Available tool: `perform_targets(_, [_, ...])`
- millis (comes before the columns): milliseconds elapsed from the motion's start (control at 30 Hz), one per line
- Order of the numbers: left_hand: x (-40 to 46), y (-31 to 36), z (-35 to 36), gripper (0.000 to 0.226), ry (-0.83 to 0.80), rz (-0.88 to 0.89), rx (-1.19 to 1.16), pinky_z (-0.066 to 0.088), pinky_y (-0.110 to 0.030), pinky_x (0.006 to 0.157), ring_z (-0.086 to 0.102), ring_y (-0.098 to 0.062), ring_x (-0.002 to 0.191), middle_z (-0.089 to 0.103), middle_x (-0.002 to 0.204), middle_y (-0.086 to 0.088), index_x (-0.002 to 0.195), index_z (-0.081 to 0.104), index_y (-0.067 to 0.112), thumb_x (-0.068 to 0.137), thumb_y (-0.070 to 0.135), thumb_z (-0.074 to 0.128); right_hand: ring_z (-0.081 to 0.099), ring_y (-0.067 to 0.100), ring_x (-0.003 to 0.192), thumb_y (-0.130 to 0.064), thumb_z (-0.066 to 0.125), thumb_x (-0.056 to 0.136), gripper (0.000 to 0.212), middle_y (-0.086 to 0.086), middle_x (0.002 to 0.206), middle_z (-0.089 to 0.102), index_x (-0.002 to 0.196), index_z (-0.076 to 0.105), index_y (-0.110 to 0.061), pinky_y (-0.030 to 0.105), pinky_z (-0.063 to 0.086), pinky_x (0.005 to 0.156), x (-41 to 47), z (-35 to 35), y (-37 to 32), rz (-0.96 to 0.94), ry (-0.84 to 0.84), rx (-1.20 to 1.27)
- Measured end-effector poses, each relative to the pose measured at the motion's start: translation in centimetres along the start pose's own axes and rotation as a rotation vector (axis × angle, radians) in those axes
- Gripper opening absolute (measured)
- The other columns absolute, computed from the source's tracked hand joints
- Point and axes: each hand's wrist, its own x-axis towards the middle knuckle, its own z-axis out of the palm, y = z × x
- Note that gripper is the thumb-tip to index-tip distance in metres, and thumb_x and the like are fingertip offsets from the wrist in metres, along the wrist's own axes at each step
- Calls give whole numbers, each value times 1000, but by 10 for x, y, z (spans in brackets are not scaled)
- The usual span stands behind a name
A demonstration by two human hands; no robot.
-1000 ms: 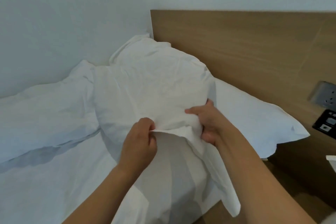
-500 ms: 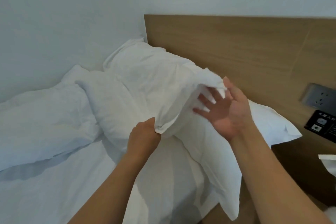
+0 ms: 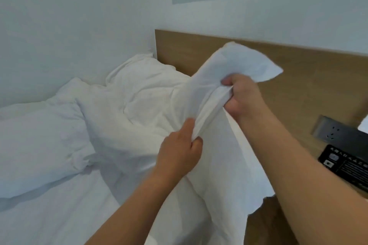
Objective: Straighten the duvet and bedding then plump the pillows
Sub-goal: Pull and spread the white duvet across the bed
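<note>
Both hands grip the soft, light pillow (image 3: 159, 105) at twelve o'clock on the bed, left hand (image 3: 179, 153) pinching and right hand (image 3: 242, 96) fisting its floppy edge; corners probably hold best.

Soft, even, cool-tinted light; faint grey shadows lie beneath the crumpled white fabric duvet (image 3: 39, 145). No glare. Slight overall softness; wide-angle bowing bends the flat light-brown wooden headboard (image 3: 298, 77) toward the edges
</note>
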Motion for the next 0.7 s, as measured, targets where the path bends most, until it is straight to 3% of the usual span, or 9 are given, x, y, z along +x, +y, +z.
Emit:
perform_targets(100, [45, 45, -1, 30, 83, 53, -60, 40, -36, 62, 50, -33, 71, 51, 79, -5, 120, 41, 18, 91, 26, 48, 70, 31, 59, 10, 34, 88, 25, 17, 73, 71, 85, 58, 6, 47, 59, 57, 2, 12, -51, -148, -46, 94])
perform_targets(200, [61, 47, 35, 46, -32, 115, 59, 46, -39, 79, 57, -33, 98, 59, 107, -7, 130, 39, 23, 86, 30, 53, 63, 27, 67, 7, 43, 84, 17, 13, 83, 62, 92, 56, -3, 45, 61, 70, 40, -41, -63, -272, 201, 51])
perform_targets(267, [46, 15, 74, 71, -163, 158, 182, 33, -48, 109, 35, -33, 137, 37, 149, -12, 145, 28, 24, 80, 30, 57, 60, 24, 78, -2, 53, 84, 21, 13, 94, 64, 103, 60, -6, 38, 57, 78, 56, -89, -35, -143, 375, -9])
perform_targets(333, [19, -31, 106, 80, -160, 171, 314, 22, -58, 114, 24, -35, 145, 25, 157, -16, 144, 33, 22, 69, 34, 61, 56, 22, 78, -10, 51, 91, 13, 11, 83, 68, 99, 60, -9, 30, 49, 73, 46, -125, 18, 6, 450, -38])
perform_targets(400, [-11, -77, 125, 73, -134, 93, 361, 27, -62, 110, 37, -39, 137, 35, 149, -17, 131, 43, 20, 62, 37, 59, 58, 24, 80, -20, 52, 92, 17, 8, 79, 70, 103, 61, -11, 29, 46, 66, 33, -140, 80, 176, 457, -41])
perform_targets(500, [-36, -138, 127, 58, -72, 74, 353, 36, -58, 102, 46, -43, 121, 40, 129, -18, 111, 45, 12, 59, 35, 57, 58, 30, 102, -20, 71, 78, 60, 10, 121, 58, 133, 48, -12, 37, 49, 81, 43, -140, 135, 130, 666, -180])
perform_targets(567, [-33, -164, 114, 45, 10, 17, 406, 42, -49, 90, 52, -41, 100, 49, 109, -19, 96, 51, 6, 61, 29, 64, 52, 33, 112, -30, 75, 76, 77, 11, 134, 44, 141, 37, -14, 43, 48, 92, 46, -129, 145, 130, 781, -432])
perform_targets(633, [-28, -176, 100, 26, 3, -76, 509, 39, -42, 74, 55, -34, 79, 56, 85, -12, 80, 55, 11, 70, 33, 61, 49, 35, 115, -32, 76, 76, 82, 11, 139, 36, 143, 33, -17, 46, 47, 95, 36, -122, 164, 183, 818, -562])
perform_targets(700, [-30, -185, 95, 21, -79, -57, 475, 35, -37, 65, 57, -30, 67, 57, 68, -4, 68, 53, 18, 77, 37, 50, 54, 36, 109, -24, 77, 76, 74, 13, 137, 42, 139, 37, -15, 44, 52, 86, 18, -117, 197, 299, 811, -418])
